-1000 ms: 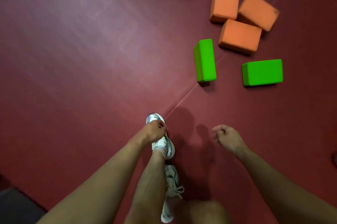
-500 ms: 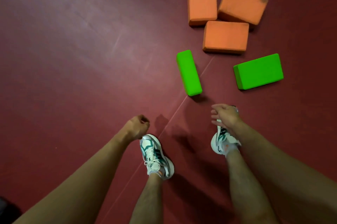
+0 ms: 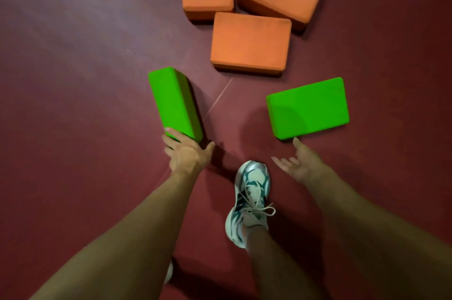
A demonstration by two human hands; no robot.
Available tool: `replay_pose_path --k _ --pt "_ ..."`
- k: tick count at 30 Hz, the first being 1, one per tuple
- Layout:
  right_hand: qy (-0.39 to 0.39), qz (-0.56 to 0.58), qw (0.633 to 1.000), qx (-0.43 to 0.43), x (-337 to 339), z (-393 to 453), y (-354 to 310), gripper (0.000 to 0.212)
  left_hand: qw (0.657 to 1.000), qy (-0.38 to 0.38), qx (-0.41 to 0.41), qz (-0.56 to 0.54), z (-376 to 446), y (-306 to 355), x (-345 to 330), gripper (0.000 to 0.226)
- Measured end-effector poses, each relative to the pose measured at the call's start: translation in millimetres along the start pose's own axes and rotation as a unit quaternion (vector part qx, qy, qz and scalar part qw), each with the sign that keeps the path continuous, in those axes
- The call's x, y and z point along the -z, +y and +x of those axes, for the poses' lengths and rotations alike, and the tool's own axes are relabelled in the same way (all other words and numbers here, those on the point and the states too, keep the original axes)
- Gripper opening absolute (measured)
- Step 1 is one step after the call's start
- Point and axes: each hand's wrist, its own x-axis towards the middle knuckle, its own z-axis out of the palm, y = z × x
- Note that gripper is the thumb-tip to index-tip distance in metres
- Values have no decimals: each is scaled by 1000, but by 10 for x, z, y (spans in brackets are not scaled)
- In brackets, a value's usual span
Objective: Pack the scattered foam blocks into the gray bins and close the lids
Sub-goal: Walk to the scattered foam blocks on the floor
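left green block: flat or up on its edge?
On edge. The left green block stands on a narrow long side, its narrow face up; the right green block lies flat, broad face up.

Dim overhead light, soft shadows

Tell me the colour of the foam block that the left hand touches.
Bright green foam block, clearest in the head view.

Two green foam blocks (image 3: 175, 104) (image 3: 308, 107) near, three orange blocks (image 3: 250, 41) behind, floor
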Motion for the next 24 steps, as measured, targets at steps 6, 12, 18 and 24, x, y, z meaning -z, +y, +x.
replay_pose_path --k 6,12,18,24 --pt "-28 -34 999 22 -186 648 -182 86 988 153 6 -5 261 -240 -330 102" --pt "-29 8 999 18 -296 885 -177 82 980 122 -31 -152 289 -659 -123 101" --pt "-14 -142 989 31 -153 -157 -224 52 989 49 50 -133 -408 -535 630 85" --pt "104 -490 821 274 -32 -2337 -219 113 979 -25 124 -162 -1830 -742 2084 83"
